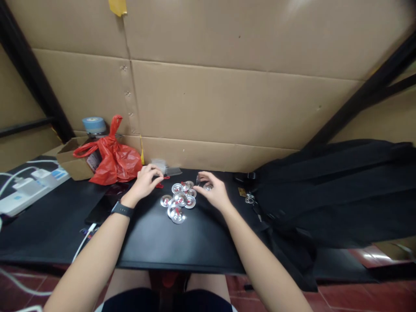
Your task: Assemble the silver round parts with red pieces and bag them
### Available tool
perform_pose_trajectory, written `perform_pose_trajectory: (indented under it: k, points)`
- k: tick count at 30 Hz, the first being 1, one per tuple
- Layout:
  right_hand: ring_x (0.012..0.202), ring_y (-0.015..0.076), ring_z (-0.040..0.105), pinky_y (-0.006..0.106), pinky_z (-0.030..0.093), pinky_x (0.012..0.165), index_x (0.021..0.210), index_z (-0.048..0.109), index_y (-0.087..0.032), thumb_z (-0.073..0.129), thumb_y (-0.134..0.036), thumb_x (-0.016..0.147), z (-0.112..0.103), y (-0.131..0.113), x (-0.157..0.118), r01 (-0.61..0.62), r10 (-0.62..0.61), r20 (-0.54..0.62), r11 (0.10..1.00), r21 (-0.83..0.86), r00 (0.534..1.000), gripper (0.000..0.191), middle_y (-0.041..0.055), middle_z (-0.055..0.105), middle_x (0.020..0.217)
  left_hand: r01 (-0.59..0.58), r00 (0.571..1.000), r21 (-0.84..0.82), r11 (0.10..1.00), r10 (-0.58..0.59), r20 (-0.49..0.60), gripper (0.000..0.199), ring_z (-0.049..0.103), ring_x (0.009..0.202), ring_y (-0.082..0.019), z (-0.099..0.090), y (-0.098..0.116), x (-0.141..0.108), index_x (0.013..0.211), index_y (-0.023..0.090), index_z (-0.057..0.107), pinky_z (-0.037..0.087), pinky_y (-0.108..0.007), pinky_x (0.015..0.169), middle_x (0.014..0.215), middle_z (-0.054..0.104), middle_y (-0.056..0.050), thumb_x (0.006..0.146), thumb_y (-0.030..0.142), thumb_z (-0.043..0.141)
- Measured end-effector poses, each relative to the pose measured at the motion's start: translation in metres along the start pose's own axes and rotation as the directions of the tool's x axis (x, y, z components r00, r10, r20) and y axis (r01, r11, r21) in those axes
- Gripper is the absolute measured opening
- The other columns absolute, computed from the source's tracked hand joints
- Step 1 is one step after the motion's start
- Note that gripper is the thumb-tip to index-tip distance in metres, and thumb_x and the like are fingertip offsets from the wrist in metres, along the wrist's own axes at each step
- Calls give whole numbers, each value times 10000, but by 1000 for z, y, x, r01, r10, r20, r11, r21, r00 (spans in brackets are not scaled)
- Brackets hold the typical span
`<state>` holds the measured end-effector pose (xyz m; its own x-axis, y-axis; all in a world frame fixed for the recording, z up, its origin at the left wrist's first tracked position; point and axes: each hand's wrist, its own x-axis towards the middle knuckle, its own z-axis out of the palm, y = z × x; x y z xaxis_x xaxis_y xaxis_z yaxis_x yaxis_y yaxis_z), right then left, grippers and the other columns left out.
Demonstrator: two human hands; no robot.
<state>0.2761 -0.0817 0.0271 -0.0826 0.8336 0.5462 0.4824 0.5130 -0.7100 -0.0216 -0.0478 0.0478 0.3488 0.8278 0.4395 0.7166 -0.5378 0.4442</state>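
Observation:
Several shiny round metal discs (180, 199) with red bits at their centres lie in an overlapping pile on the black table (182, 247). To the upper left of the pile, my left hand (147, 180) pinches a thin red cord (166, 177), and more red cord lies just below it. My right hand (212, 188) is on the pile's right side, holding a small metal disc (198, 179) edge-on between thumb and fingers. Another disc (208, 187) shows partly behind that hand.
At the left stand a red plastic bag (118, 160), a cardboard box (76, 158) and a white power strip (29, 193). A dark phone-like slab (105, 206) lies beside my left forearm. A black bag (334, 195) covers the right side. Cardboard (211, 104) rises behind the table.

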Motion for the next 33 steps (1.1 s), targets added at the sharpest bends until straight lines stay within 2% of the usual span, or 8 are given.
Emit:
perform_pose_trajectory:
  k: [2,6,12,19,23,25,28,33]
  points:
    - [909,235,681,376,530,826,1147,678,-218,800,-415,737,-12,18,4,-57,55,-19,988,-146,998,471,83,738,1057,48,998,62,997,-50,38,201,484,1113,-272,-3,-20,-1,923,236,686,379,-454,970,1169,568,-65,936,394,562]
    - [960,249,672,380,477,877,1088,738,-267,801,-407,741,-31,42,4,-146,191,71,901,-409,979,380,51,757,1045,58,990,119,991,-73,118,192,490,1098,-270,2,-42,-4,938,247,694,395,-432,939,1174,571,-60,927,384,560]
    - [1082,263,654,392,388,919,1031,758,-329,759,-447,779,-34,40,3,-199,334,130,785,-587,934,278,3,758,1101,92,981,139,986,-114,157,197,506,1101,-278,10,-47,-5,935,252,687,404,-425,915,1161,588,-56,922,397,554]
    - [1051,267,632,418,349,908,987,750,-296,736,-398,794,-31,38,1,-177,332,153,776,-606,931,219,26,736,1091,107,981,161,981,-130,142,216,517,1101,-283,10,-48,-6,985,263,687,420,-425,909,1159,593,-61,933,399,528]
    - [1096,278,600,426,367,919,1067,721,-273,698,-376,836,-26,35,0,-121,243,151,823,-555,958,254,65,700,1166,130,979,148,980,-151,137,278,527,1089,-281,11,-44,-4,996,254,682,422,-441,929,1148,598,-62,957,436,474]
    - [1152,271,573,423,383,937,1146,693,-270,621,-389,906,-18,28,0,-35,147,203,882,-470,968,277,85,666,1251,147,978,130,981,-164,128,314,530,1092,-278,12,-40,-4,1009,249,678,422,-445,941,1148,601,-63,970,453,443]
    - [1257,273,503,461,366,996,1228,661,-306,488,-451,988,2,12,0,94,33,324,926,-367,945,329,85,608,1369,141,982,109,984,-153,109,330,539,1091,-270,14,-35,-3,1023,243,675,425,-438,949,1143,610,-64,980,450,421]
    - [1299,299,443,530,331,1013,1322,610,-334,375,-492,1026,33,-4,2,138,54,442,911,-389,895,410,71,549,1456,52,993,88,995,-61,105,302,563,1064,-245,19,-22,-3,1006,237,672,426,-414,964,1120,637,-60,986,408,425]
